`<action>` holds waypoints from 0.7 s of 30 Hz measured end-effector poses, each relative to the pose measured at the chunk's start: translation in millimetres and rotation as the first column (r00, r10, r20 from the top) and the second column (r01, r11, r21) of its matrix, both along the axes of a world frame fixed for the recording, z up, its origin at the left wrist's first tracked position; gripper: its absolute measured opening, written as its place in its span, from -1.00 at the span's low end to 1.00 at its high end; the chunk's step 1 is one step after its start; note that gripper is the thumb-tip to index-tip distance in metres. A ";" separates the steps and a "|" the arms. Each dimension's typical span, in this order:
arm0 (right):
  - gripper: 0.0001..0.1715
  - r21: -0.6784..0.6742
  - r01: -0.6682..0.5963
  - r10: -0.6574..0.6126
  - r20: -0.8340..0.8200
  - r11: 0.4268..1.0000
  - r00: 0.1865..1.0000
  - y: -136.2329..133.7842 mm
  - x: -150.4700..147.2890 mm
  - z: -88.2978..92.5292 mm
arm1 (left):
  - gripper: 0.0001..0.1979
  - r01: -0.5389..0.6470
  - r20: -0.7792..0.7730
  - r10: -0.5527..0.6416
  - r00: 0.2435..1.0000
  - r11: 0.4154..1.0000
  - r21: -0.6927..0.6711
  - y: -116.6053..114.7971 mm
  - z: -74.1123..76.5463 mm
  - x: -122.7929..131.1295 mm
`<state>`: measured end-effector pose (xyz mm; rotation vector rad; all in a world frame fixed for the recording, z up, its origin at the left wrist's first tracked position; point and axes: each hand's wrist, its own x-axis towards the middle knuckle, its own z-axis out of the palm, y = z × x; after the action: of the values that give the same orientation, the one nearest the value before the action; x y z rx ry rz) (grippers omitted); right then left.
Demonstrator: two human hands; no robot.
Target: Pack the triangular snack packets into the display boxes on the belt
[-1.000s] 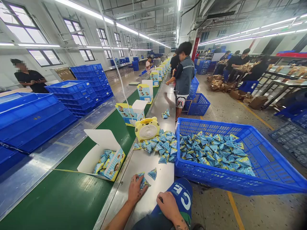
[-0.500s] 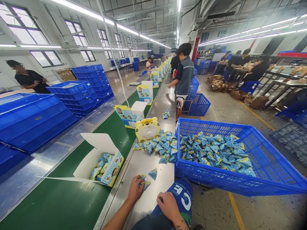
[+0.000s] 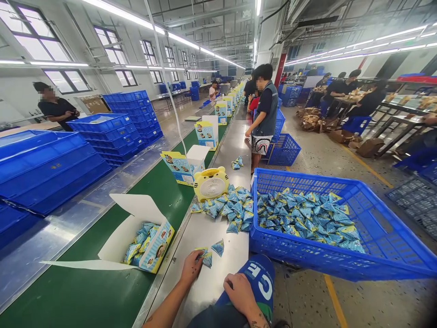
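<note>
My left hand is on the steel ledge, its fingers bent over the edge of a blue-and-yellow triangular snack packet. Another such packet lies just right of it, apart from the fingers. My right hand rests on my thigh, loosely curled, with nothing visible in it. On the green conveyor belt, left of my left hand, sits an open printed carton with its white flaps spread. Several blue packets lie inside it.
A blue crate full of packets stands at my right. Beyond my hands are a packet pile and a yellow animal-faced fan. More cartons line the belt. A co-worker stands farther along; blue bins are stacked left.
The open carton has shifted left and toward me along the belt. My left hand has drawn slightly left, uncovering more of the packet. My right hand stays put.
</note>
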<state>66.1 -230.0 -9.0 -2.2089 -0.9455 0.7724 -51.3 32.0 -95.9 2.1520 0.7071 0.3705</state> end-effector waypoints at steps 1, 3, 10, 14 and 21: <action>-0.63 -0.004 -0.001 0.001 0.004 1.000 1.000 -0.1 0.2 0.0 | -0.64 0.014 -0.006 -0.014 1.000 1.000 -0.004 0.3 2.2 0.5; -0.64 -0.010 0.002 -0.002 0.005 1.000 1.000 -0.1 0.3 -1.1 | -0.66 0.016 -0.020 -0.017 1.000 1.000 -0.017 -0.2 8.2 1.7; -0.65 -0.029 0.003 -0.003 0.018 1.000 1.000 1.3 -0.1 -9.0 | -0.76 -0.001 -0.045 -0.002 0.999 0.998 -0.062 -10.5 31.6 10.1; -0.67 -0.033 0.003 -0.002 0.023 0.999 1.000 1.2 0.1 -7.5 | -0.76 -0.005 -0.074 -0.001 0.997 0.997 -0.075 -12.2 43.6 16.0; -0.66 -0.053 -0.003 0.004 0.027 0.999 1.000 2.1 -0.6 -3.7 | -0.71 -0.111 -0.038 0.109 0.993 0.993 -0.036 11.9 69.0 24.8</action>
<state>65.5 -228.0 -12.7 -2.2698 -0.9524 0.7788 -26.5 43.9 -26.8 2.0942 0.8493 0.3737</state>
